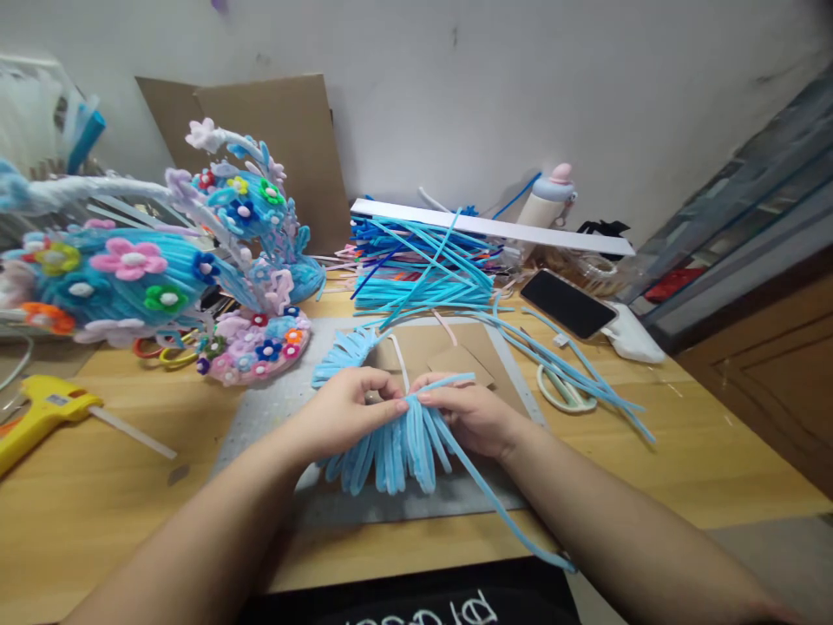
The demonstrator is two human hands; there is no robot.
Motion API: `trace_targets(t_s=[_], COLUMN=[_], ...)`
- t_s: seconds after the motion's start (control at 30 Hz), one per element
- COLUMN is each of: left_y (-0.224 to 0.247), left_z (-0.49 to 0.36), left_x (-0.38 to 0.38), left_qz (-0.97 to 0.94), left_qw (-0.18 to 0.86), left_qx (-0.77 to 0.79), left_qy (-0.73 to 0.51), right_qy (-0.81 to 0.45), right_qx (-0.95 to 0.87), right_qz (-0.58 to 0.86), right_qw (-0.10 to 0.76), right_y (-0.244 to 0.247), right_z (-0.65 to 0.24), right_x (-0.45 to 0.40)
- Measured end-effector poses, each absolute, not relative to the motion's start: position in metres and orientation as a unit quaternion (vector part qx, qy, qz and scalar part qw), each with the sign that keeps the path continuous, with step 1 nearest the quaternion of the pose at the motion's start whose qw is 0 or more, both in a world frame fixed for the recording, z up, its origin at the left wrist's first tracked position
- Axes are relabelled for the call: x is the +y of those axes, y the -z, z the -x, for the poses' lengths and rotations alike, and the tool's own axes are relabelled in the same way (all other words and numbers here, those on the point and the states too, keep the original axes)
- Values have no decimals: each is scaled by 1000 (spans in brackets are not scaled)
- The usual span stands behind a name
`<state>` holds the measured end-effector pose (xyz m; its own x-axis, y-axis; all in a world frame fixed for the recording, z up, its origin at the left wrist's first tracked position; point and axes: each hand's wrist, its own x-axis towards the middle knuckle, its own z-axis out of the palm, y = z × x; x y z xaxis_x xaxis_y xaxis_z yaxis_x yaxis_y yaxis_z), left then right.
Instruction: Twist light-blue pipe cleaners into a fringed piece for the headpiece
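Observation:
Both hands meet over a row of looped light blue pipe cleaners (390, 456), which hangs down in a fringe toward me. My left hand (357, 404) pinches the top of the loops between thumb and fingers. Close beside it, my right hand (472, 406) is closed on the pipe cleaner at the row's end, thumb tip near the left thumb. One short end sticks out above the right thumb. A long loose tail (501, 508) runs down to the right past my right wrist. More loops (344, 354) lie behind my left hand.
Cardboard (416, 337) lies on a grey mat (260, 434). Behind stand bundled blue pipe cleaners (423, 269), a phone (566, 302), scissors (565, 388) and a bottle (547, 204). At left are flower-covered ornaments (123, 278) and a yellow glue gun (49, 412).

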<state>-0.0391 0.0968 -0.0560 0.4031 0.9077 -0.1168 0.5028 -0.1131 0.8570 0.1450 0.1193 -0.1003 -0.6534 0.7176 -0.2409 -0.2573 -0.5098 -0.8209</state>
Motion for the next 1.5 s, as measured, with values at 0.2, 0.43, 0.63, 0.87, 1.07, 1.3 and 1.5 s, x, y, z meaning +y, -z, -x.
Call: trace_targets(t_s=[0.2, 0.43, 0.63, 0.87, 1.07, 1.3, 1.5], left_y=[56, 59, 55, 62, 63, 64, 62], left_z=[38, 36, 36, 35, 35, 38, 35], left_x=[95, 93, 93, 93, 92, 93, 92], left_qz=[-744, -738, -726, -759, -733, -699, -713], left_qw=[361, 385, 404, 337, 408, 465, 428], left_qx=[507, 508, 510, 512, 503, 501, 503], left_qy=[-242, -222, -222, -220, -208, -209, -237], right_qy=[-795, -754, -789, -769, -817, -820, -800], right_qx=[-448, -507, -463, -491, -434, -425, -452], right_qz=[282, 315, 295, 298, 288, 298, 295], right_qw=[295, 272, 277, 279, 249, 242, 263], right_y=[98, 100, 96, 97, 94, 93, 93], right_z=[-144, -146, -146, -148, -147, -147, -147], right_x=[114, 113, 115, 113, 113, 117, 116])
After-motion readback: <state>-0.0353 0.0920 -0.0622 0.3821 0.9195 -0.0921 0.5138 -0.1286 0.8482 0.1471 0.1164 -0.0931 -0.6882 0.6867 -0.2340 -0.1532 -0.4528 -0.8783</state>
